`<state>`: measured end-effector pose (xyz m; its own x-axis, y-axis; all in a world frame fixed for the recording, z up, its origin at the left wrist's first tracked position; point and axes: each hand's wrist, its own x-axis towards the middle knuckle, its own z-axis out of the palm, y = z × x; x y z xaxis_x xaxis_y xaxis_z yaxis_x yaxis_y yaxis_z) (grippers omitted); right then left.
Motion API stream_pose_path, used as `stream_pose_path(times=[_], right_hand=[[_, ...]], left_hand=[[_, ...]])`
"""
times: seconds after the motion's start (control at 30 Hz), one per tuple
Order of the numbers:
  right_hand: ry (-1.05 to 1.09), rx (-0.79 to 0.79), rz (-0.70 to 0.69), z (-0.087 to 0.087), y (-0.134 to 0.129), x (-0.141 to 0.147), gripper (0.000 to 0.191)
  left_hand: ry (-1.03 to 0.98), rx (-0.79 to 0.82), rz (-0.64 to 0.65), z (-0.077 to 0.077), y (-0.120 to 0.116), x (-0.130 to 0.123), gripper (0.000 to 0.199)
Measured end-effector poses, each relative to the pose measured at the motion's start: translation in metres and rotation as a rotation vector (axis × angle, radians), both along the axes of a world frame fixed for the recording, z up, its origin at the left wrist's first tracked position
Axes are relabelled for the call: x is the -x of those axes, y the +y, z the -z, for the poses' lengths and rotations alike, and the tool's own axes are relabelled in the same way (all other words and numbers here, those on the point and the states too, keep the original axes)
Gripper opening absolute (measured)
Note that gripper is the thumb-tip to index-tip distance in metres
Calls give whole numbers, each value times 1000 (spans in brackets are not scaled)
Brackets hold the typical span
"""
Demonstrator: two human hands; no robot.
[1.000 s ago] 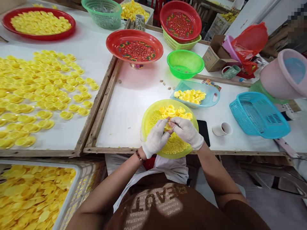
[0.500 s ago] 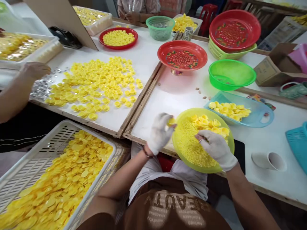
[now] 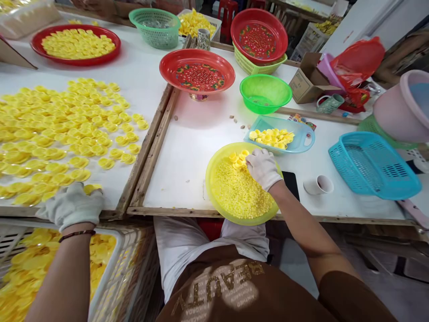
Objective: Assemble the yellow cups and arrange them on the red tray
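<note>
My left hand (image 3: 74, 206), in a white glove, is at the front edge of the left table with a yellow cup-shaped piece (image 3: 92, 188) between thumb and fingers. Beyond it spread many round yellow pieces (image 3: 80, 129), some in stacks. My right hand (image 3: 263, 169), also gloved, reaches into the yellow bowl (image 3: 212, 197) with fingers bent. Its fingertips touch small yellow cups (image 3: 237, 159) at the far side; what they pinch is hidden. Small pale-yellow beads (image 3: 248, 194) fill most of the bowl.
A blue scoop tray (image 3: 300, 138) with yellow cups lies behind the bowl. Around stand a green basin (image 3: 266, 91), a red tray (image 3: 197, 71), a white cup (image 3: 318, 184) and a blue basket (image 3: 372, 165). A crate (image 3: 107, 273) of yellow pieces sits lower left. A wooden strip (image 3: 147, 152) divides the tables.
My left hand has moved left from beside the bowl to the pieces on the left table. My right hand has shifted to the cups at the bowl's far side. The view has swung right.
</note>
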<state>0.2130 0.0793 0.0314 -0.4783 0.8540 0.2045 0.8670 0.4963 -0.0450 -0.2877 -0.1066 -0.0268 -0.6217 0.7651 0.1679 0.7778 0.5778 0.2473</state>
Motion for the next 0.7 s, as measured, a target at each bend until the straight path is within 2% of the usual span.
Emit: stream_pose_path(times=[0.03, 0.07, 0.1, 0.17, 0.2, 0.27, 0.3, 0.37, 0.47, 0.57, 0.63, 0.7], right_hand=[[22, 15, -13, -2, -3, 0, 17], [61, 34, -37, -6, -8, 1, 16], [118, 57, -76, -9, -14, 3, 15], [251, 112, -197, -17, -29, 9, 14], [306, 135, -267, -21, -37, 14, 14], [355, 154, -389, -26, -54, 21, 17], [354, 145, -428, -28, -62, 22, 18], [341, 122, -459, -28, -73, 17, 21], [378, 141, -427, -18, -80, -5, 26], [304, 135, -333, 3, -84, -22, 27], [188, 122, -298, 17, -88, -23, 27], [112, 120, -290, 26, -91, -16, 27]], left_hand=[[51, -19, -93, -6, 3, -13, 34], [67, -82, -119, -13, 8, -31, 37], [62, -184, -91, -20, 13, -54, 39], [-95, -365, 170, -34, 26, -110, 36], [-219, -391, 348, -41, 32, -141, 36], [-489, -403, 689, -50, 44, -202, 50], [-526, -406, 834, -52, 50, -229, 53], [-519, -338, 1005, -52, 61, -269, 37], [-578, -281, 1043, -49, 74, -296, 21], [-702, -349, 949, -48, 75, -298, 8], [-746, -392, 885, -47, 73, -297, 9], [-716, -358, 875, -46, 73, -299, 10]])
